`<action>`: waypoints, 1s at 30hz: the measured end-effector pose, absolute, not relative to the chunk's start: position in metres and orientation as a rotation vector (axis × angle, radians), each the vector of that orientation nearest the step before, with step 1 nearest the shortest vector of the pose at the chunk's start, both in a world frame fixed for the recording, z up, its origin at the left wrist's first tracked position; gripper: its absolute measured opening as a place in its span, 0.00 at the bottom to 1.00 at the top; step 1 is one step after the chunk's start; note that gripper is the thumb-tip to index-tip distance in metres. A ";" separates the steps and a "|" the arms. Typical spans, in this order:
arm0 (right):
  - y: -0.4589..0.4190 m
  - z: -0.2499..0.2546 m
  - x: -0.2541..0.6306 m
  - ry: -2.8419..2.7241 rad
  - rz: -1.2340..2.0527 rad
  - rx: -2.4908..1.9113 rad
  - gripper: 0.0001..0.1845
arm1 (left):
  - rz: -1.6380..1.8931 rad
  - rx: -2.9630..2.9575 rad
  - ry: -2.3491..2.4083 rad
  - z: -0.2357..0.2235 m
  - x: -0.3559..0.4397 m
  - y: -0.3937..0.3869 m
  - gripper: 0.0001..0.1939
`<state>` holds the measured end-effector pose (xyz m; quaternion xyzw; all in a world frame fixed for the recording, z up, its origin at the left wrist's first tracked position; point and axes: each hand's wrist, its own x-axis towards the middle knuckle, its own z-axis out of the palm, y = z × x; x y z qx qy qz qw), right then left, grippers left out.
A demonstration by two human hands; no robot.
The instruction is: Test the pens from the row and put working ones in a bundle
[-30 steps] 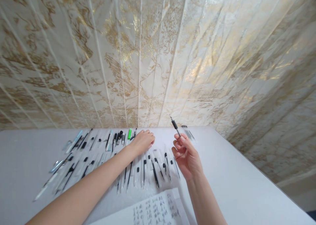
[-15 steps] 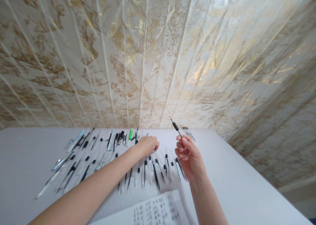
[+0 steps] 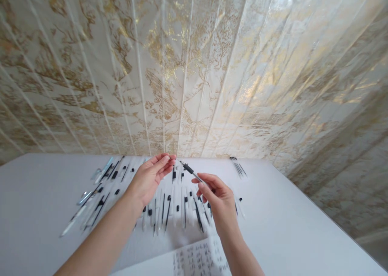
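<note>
My right hand (image 3: pixel 216 193) grips a pen (image 3: pixel 188 169) with a clear barrel and a black rubber grip, its tip pointing up and to the left. Just off that tip is my left hand (image 3: pixel 153 175), thumb and forefinger pinched together. Whatever small piece sits between those fingertips is too tiny to make out. Below both hands, many disassembled pen parts, among them dark refills (image 3: pixel 198 215), clear barrels and black caps (image 3: pixel 178 208), lie in rows on the white table.
A sheet of handwritten paper (image 3: pixel 198 258) lies at the near edge. Several black-capped pens (image 3: pixel 239 167) are lined up at the back right. Light blue pens (image 3: pixel 107 165) lie at the back left. A gold-patterned curtain (image 3: pixel 194 86) hangs behind the table (image 3: pixel 291 227).
My left hand has risen from the pen parts toward the pen tip. My right hand has moved left with the pen, bringing the two together. The view has shifted slightly.
</note>
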<state>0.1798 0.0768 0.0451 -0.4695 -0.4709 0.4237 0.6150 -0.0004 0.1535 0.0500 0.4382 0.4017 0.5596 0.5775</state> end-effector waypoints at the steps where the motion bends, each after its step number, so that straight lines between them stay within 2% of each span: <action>1: 0.074 0.044 0.174 -1.120 0.945 -1.111 0.09 | 1.325 0.920 0.915 0.053 -0.006 0.147 0.04; 3: 0.069 0.043 0.165 -1.173 0.885 -1.154 0.09 | 1.338 0.761 0.875 0.058 -0.013 0.136 0.01; 7: 0.065 0.044 0.158 -1.230 0.815 -1.208 0.08 | 1.316 0.632 0.821 0.068 -0.017 0.126 0.05; 18: 0.063 0.042 0.157 -1.289 0.694 -1.204 0.05 | 1.280 0.709 0.782 0.070 -0.004 0.113 0.01; 22: 0.062 0.043 0.156 -1.286 0.682 -1.204 0.03 | 1.274 0.754 0.760 0.068 -0.001 0.111 0.07; 25: 0.061 0.044 0.155 -1.230 0.785 -1.222 0.07 | 1.285 0.753 0.729 0.067 0.002 0.109 0.10; 30: 0.061 0.043 0.155 -1.282 0.906 -1.266 0.23 | 1.314 0.726 0.684 0.067 0.006 0.107 0.11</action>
